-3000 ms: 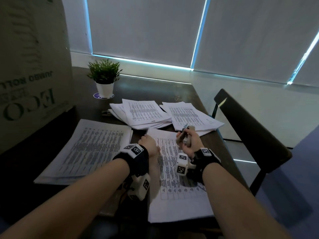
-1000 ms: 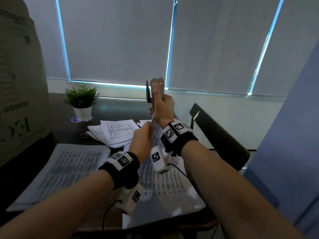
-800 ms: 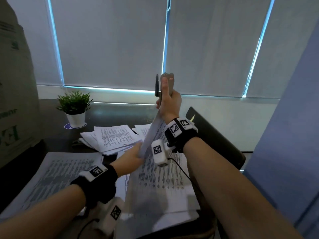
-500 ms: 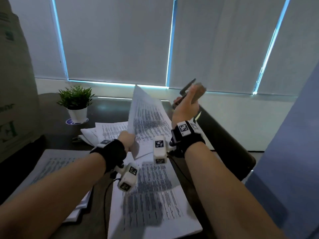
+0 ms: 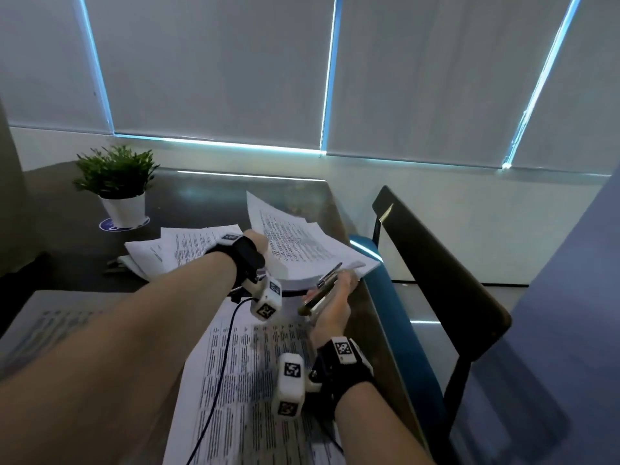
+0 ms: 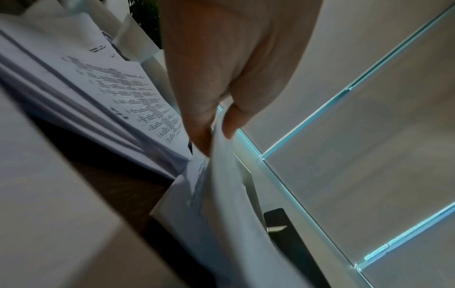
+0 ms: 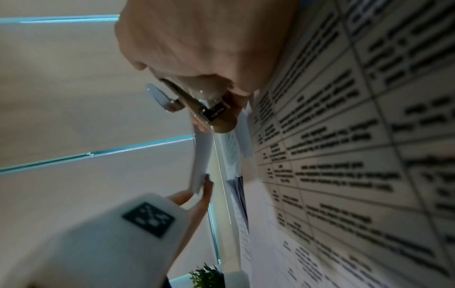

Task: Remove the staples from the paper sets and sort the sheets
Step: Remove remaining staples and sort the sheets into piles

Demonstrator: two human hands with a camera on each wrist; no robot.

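Note:
My left hand (image 5: 260, 241) pinches one loose printed sheet (image 5: 288, 239) between thumb and finger (image 6: 229, 124) and holds it low over the far right paper pile (image 5: 355, 263). The sheet (image 6: 219, 194) curves down from that pinch. My right hand (image 5: 339, 290) grips a metal staple remover (image 5: 322, 292) near the table's right edge, just short of that pile. In the right wrist view the staple remover (image 7: 197, 105) juts out of my curled fingers. A printed sheet (image 5: 255, 370) lies on the table beneath both forearms.
Another paper pile (image 5: 177, 250) lies at the middle back and one pile (image 5: 50, 323) at the near left. A potted plant (image 5: 117, 186) stands at the back left. A dark chair (image 5: 436, 263) stands close to the table's right edge (image 5: 396, 317).
The staple remover pulled free high in the air. My left hand then lifted one sheet and carried it down toward the far right pile. My right hand dropped back to the table.

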